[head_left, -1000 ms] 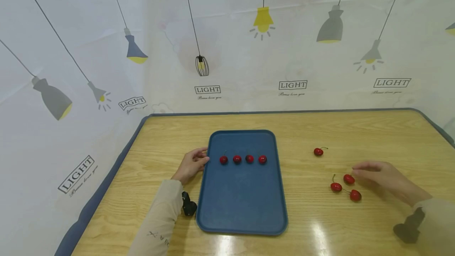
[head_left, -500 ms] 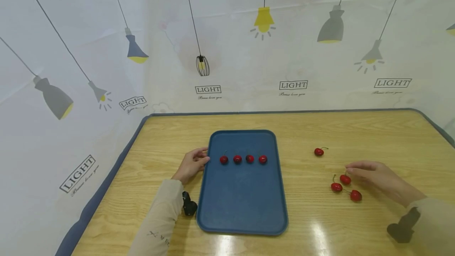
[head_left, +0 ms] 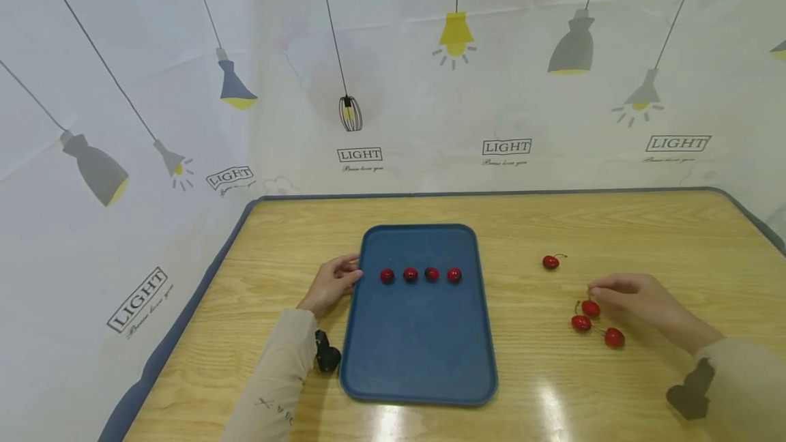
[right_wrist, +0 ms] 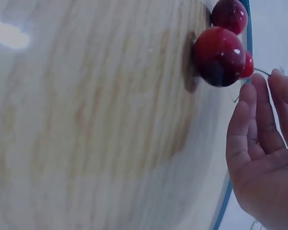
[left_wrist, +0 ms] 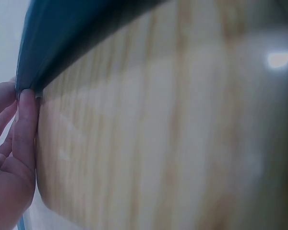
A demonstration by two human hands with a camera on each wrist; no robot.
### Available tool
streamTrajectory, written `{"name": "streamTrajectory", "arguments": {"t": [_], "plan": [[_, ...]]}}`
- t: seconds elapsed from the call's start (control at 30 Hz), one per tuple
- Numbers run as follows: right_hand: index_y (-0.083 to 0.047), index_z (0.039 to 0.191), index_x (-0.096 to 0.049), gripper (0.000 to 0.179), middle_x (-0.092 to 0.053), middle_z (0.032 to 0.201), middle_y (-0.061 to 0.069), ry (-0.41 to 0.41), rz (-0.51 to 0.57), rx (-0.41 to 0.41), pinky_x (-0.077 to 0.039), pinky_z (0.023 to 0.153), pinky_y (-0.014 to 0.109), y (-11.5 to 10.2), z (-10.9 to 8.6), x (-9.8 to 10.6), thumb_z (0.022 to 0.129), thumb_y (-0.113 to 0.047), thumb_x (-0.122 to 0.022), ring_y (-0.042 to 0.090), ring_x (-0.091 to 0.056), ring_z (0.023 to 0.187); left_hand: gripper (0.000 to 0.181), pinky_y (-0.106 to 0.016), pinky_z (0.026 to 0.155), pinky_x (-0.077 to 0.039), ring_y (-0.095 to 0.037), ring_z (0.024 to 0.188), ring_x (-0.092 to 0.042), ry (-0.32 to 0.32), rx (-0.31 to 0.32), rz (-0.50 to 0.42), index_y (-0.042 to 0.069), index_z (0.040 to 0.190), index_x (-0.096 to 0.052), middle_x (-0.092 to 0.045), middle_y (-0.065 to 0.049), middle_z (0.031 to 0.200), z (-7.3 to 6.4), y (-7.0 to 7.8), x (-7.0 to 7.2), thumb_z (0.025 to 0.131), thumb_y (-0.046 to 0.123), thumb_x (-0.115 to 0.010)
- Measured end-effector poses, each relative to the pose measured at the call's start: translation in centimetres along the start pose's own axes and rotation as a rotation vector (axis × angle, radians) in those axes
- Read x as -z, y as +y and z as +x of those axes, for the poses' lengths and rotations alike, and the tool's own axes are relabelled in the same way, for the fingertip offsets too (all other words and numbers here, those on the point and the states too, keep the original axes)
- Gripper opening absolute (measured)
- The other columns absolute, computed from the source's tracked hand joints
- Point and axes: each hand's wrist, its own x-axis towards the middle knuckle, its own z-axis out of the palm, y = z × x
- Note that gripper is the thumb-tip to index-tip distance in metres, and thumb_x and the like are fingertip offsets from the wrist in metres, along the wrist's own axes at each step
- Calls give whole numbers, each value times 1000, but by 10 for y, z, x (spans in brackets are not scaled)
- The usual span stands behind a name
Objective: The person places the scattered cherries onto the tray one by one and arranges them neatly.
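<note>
At the left edge of the blue tray [head_left: 420, 340], my left hand [head_left: 331, 285] holds the rim between thumb and fingers; the left wrist view shows the fingertips [left_wrist: 26, 98] right at it. My right hand [head_left: 641, 299] pinches the stem of a red cherry [head_left: 591, 309] on the table's right side. Two more cherries lie close by, one [head_left: 580, 323] just in front of it and another [head_left: 614, 337] nearer my body. In the right wrist view the pinched cherry [right_wrist: 248, 64] is partly hidden behind a larger-looking one [right_wrist: 219, 56], its stem running to my fingertips.
Several cherries [head_left: 410, 275] stand in a row across the tray's upper part. A lone cherry [head_left: 550, 262] with its stem lies farther back, right of the tray. The wooden table [head_left: 522, 374] ends at a wall covering [head_left: 424, 87] printed with lamps.
My right hand has shifted left, drawing the pinched cherry along until it sits close behind the front cherry. The left hand and tray have stayed in place.
</note>
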Motion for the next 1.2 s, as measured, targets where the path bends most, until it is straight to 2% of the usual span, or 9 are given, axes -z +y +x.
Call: {"name": "streamTrajectory", "arguments": {"t": [0.2,0.4,0.97,1.2], "plan": [[5,108,-57,38,-61,102,14,0,33,81,-50,68,25,-8,4,-1,89,-27,-55,-3,-53,82,42,-31,68,-51,-18,86,-55,-7,-2,7,8,129,-46,-51,-14,108,1,0,0,88,9,-56],[3,99,-60,28,-63,96,15,13,15,152,-49,66,23,-21,9,-4,88,-22,-56,-1,-56,80,42,-31,68,-51,-19,86,-55,-6,3,2,8,129,-47,-51,-14,109,1,0,1,88,9,-55],[1,94,-58,21,-61,95,18,-93,100,216,-49,67,31,-59,16,-26,86,-18,-59,10,-58,79,42,-31,68,-51,-19,86,-55,6,-2,13,9,129,-47,-51,-13,107,-1,0,-1,88,9,-55],[2,92,-57,17,-59,89,19,-112,119,260,-49,62,31,-68,25,-36,86,-14,-59,10,-55,71,41,-31,68,-51,-18,86,-54,13,1,10,8,128,-47,-51,-14,107,-2,1,-1,88,9,-55]]}}
